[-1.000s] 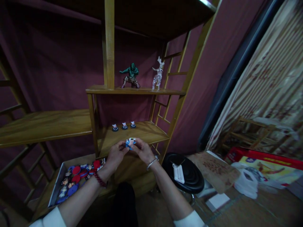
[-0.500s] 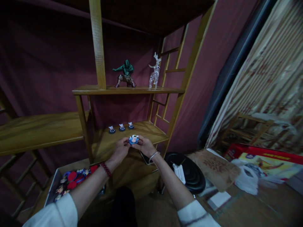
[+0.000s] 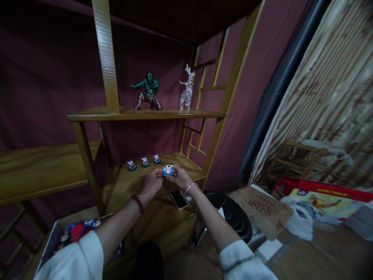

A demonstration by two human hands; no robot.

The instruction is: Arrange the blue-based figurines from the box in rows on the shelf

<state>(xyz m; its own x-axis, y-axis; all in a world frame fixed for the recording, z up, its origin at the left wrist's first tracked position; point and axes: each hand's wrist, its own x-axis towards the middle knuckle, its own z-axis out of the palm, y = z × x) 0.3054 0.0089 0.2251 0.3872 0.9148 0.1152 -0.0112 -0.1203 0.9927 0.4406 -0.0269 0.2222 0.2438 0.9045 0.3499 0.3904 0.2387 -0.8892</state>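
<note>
So your left hand and right hand had the blue figurine pinched between their fingertips. The three dark-based figurines on the shelf sat around 10 o'clock from it, your left being closer. Couldn't tell its long axis.

Light is dim, the post glares, the curtain blurs

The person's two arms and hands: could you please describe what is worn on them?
The left sleeve and right sleeve are white and loose. A dark red beaded bracelet circles the left wrist, a pale silvery bracelet the right. The left hand and right hand wear no gloves.
</note>
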